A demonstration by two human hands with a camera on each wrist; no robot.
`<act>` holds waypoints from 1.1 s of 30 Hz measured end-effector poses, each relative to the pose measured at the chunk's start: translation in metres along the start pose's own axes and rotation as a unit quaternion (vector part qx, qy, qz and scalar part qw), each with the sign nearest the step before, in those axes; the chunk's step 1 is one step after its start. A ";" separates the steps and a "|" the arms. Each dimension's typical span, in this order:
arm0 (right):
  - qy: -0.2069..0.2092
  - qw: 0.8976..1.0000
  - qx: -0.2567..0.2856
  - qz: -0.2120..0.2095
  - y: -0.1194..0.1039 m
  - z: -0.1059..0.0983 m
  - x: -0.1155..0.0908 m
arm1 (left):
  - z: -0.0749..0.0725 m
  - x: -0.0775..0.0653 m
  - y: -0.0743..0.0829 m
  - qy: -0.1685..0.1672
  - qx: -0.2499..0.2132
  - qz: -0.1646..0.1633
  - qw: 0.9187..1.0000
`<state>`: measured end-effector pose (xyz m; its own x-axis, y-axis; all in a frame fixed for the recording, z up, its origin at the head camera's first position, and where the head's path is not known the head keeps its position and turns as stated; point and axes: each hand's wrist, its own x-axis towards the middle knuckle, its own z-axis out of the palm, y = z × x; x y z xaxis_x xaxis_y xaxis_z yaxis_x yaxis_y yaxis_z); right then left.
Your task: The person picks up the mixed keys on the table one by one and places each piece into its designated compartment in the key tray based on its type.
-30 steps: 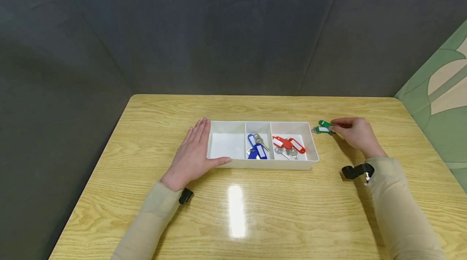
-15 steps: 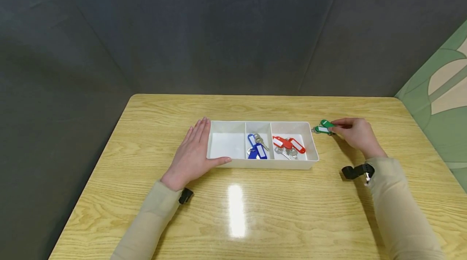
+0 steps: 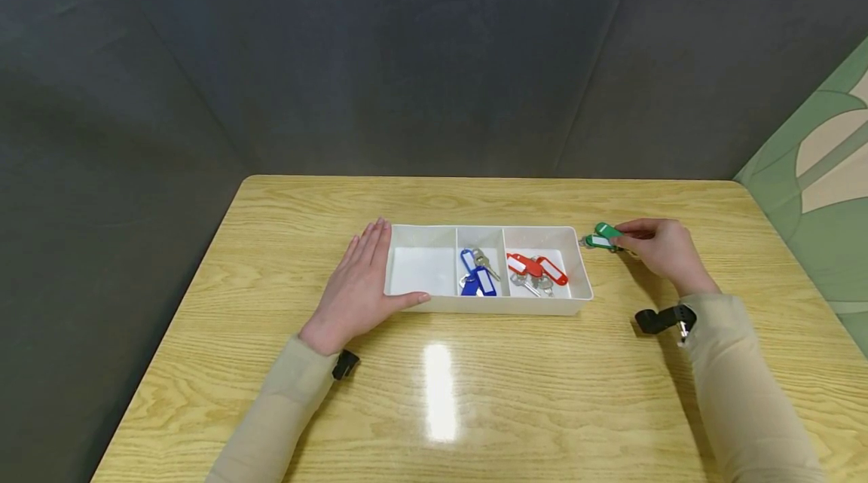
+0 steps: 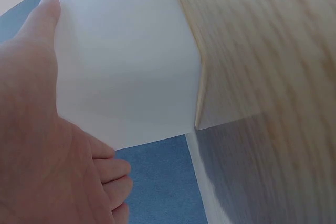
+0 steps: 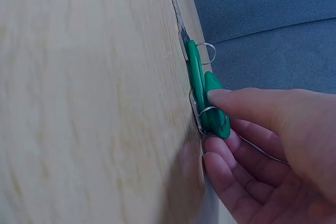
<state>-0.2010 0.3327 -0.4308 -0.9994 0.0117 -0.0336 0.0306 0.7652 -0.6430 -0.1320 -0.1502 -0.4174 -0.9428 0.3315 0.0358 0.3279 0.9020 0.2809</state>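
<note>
In the head view, my left hand point(image 3: 354, 283) rests against the left end of a white three-part tray point(image 3: 488, 305), fingers straight, thumb along the front rim. My right hand point(image 3: 663, 248), just beyond the tray's right end, pinches a green key tag point(image 3: 606, 229) between thumb and fingers. Under it lies a second green key tag point(image 3: 598, 241) on the table. The right wrist view shows the pinched tag with a metal ring, and a key point(image 5: 178, 17) sticking out past the lower tag. Blue-tagged keys point(image 3: 484, 281) fill the middle compartment; red-tagged keys point(image 3: 525, 265) lie in the right one.
The tray stands on a wood-grain table point(image 3: 529, 392) towards its far side. Behind the table hangs a dark grey partition point(image 3: 420, 61). A green patterned panel point(image 3: 827, 166) borders the right side. Nothing lies in the tray's left compartment point(image 3: 423, 270).
The pinched green tag has shifted slightly to the right over the lower one. My left hand and the tray stay where they were.
</note>
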 end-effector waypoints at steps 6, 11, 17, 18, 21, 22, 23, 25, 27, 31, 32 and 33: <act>0.001 1.000 0.001 0.000 -0.002 -0.001 -0.001 | 0.000 0.000 0.000 -0.001 -0.002 -0.001 1.000; 0.007 1.000 0.004 0.003 -0.002 -0.001 -0.001 | 0.000 0.000 0.000 0.002 0.000 0.001 1.000; 0.010 1.000 0.003 0.005 -0.002 -0.002 -0.002 | 0.000 0.000 0.000 0.002 -0.001 0.002 1.000; 0.012 1.000 0.002 0.004 -0.001 -0.002 -0.002 | 0.000 0.000 0.000 0.002 -0.002 0.002 1.000; 0.020 1.000 -0.004 -0.002 -0.002 -0.002 -0.003 | 0.000 -0.001 0.000 0.002 -0.002 0.002 1.000; 0.023 1.000 -0.004 -0.005 -0.002 -0.003 -0.003 | 0.000 0.000 0.000 0.002 -0.001 0.002 1.000; 0.025 1.000 -0.005 -0.006 -0.002 -0.003 -0.003 | 0.000 0.000 0.000 0.002 -0.001 0.002 1.000; 0.029 1.000 -0.004 -0.008 -0.002 -0.003 -0.003 | 0.000 0.000 0.000 0.003 0.000 0.002 1.000; 0.029 1.000 -0.001 -0.007 -0.002 -0.003 -0.003 | 0.000 0.000 0.000 0.003 0.001 0.003 1.000; 0.022 1.000 0.011 0.004 -0.001 -0.003 -0.003 | 0.000 0.000 0.000 0.003 0.003 0.005 1.000; 0.021 1.000 0.012 0.006 -0.001 -0.003 -0.003 | 0.000 0.000 0.000 0.003 0.004 0.005 1.000; 0.021 1.000 0.016 0.009 -0.001 -0.003 -0.003 | 0.000 0.000 0.001 0.004 0.003 0.005 1.000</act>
<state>-0.1977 0.3334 -0.4274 -0.9985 0.0525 -0.0136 0.0482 0.7439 -0.6665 -0.1319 -0.1496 -0.4173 -0.9400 0.3381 0.0455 0.3372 0.9007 0.2740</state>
